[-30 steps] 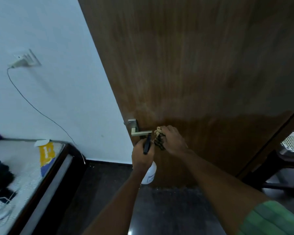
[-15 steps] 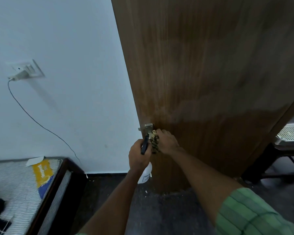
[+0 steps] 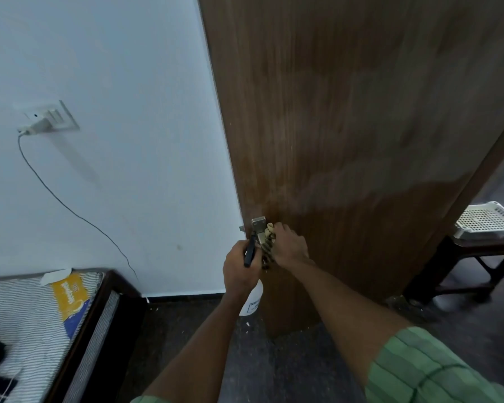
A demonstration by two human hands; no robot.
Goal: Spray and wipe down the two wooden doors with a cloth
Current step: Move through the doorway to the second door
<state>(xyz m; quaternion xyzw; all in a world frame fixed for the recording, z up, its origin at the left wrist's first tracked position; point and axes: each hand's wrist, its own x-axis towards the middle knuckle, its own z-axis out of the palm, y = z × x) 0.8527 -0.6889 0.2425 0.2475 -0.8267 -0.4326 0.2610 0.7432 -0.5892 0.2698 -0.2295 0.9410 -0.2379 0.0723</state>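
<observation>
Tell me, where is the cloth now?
In the head view, the cloth is in the right hand, pressed on the door by its handle, right of the left hand.

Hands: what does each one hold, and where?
Left hand grips the spray bottle by its neck, at the trigger. Right hand holds the bunched cloth on the door handle.

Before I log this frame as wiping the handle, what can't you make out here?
Head view only:
- Handle lever: covered by the cloth and right hand; only the plate shows.
- Spray bottle label: too small, and the left hand hides its top.
- Second door: not in view.
- Door top: cut off by the frame edge.
- Wet patches: blurred, edges unclear.
</observation>
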